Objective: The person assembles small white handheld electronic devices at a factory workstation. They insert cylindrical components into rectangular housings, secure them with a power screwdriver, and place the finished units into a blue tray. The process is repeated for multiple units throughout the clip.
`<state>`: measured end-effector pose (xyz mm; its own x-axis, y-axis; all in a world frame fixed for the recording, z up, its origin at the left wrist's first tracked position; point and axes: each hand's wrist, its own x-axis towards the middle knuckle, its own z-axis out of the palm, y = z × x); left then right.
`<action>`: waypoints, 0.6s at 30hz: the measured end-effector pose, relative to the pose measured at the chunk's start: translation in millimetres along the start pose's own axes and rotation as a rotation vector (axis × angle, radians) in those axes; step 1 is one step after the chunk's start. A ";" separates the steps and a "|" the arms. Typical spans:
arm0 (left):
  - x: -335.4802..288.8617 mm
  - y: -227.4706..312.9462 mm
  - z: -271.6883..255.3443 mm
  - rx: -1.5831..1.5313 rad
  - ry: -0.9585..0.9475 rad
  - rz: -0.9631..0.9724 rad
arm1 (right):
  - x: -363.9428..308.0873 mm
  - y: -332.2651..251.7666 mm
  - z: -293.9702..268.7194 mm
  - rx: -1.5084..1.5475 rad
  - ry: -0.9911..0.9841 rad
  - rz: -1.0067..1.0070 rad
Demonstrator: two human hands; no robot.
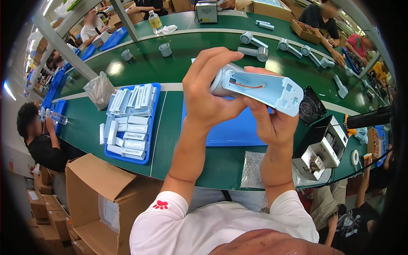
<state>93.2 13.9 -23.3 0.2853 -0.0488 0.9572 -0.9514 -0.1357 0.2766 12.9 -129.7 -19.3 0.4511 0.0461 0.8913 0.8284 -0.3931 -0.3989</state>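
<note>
Both my hands hold a light blue handheld fan body [259,87] up over the table. Its handle is an open shell, with thin red and yellow wires running inside. My left hand [202,87] wraps the round head end at the left. Around the handle's middle and right end, my right hand [272,121] grips from below, thumb at the near edge. Beneath them lies a flat blue tray [238,131], partly hidden by my arms. To the left, a blue tray [148,146] carries several light blue handle covers [135,127].
A black-and-white machine [321,146] and a small black fan [312,106] stand on the right. Several fan bodies [291,47] lie along the green belt [195,44] beyond. A clear plastic bag [100,89] sits behind the left tray. An open cardboard box [100,191] stands at lower left. Other people work around.
</note>
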 end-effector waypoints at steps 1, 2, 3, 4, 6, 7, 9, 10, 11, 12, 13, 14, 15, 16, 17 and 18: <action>0.8 -0.1 0.1 -0.005 0.003 0.016 | 1.4 2.0 0.0 0.001 -0.002 -0.028; 1.7 0.3 -0.3 -0.008 0.006 0.032 | 2.4 3.7 1.7 0.013 0.011 -0.050; 2.0 2.1 -1.8 -0.024 -0.052 0.006 | 2.1 4.7 1.2 0.011 0.015 -0.053; 2.9 4.9 -5.3 -0.039 -0.109 -0.020 | 1.9 5.9 0.9 0.011 0.018 -0.056; 4.2 8.3 -13.1 -0.063 -0.213 -0.067 | -2.7 5.7 -2.9 -0.006 -0.001 -0.015; 6.1 6.8 -16.8 -0.072 -0.259 -0.089 | -0.9 2.2 -4.4 0.015 -0.020 0.065; 7.7 0.7 -30.4 -0.119 -0.410 -0.129 | 4.8 5.8 -1.7 0.078 -0.026 0.124; 3.0 -2.7 -35.3 -0.172 -0.453 -0.201 | 0.4 5.2 -2.6 0.163 -0.060 0.339; -5.6 -6.9 -39.1 -0.226 -0.494 -0.273 | 0.5 6.2 -2.5 0.133 -0.097 0.378; -13.9 -11.1 -43.5 -0.270 -0.536 -0.342 | 2.4 10.1 0.2 0.112 -0.132 0.409; -23.4 -17.0 -44.6 -0.310 -0.554 -0.443 | 2.6 14.8 3.4 0.059 -0.122 0.402; -32.8 -23.6 -44.5 -0.280 -0.546 -0.561 | 1.4 19.5 7.4 0.004 -0.111 0.396; -42.8 -30.9 -43.8 -0.245 -0.538 -0.682 | -0.6 23.6 10.8 -0.046 -0.100 0.394; -50.7 -38.9 -41.9 -0.214 -0.522 -0.793 | 1.0 24.8 11.5 -0.045 -0.076 0.391; -59.8 -47.4 -35.0 -0.095 -0.525 -0.775 | 2.3 25.4 11.3 -0.045 -0.051 0.389; -71.7 -57.6 -22.4 0.018 -0.524 -0.755 | 2.5 25.3 10.9 -0.050 -0.029 0.387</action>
<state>125.0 47.4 -106.0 0.8505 -0.3827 0.3608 -0.4905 -0.3294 0.8068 38.6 -129.5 -29.5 0.7368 -0.0883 0.6703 0.5786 -0.4305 -0.6927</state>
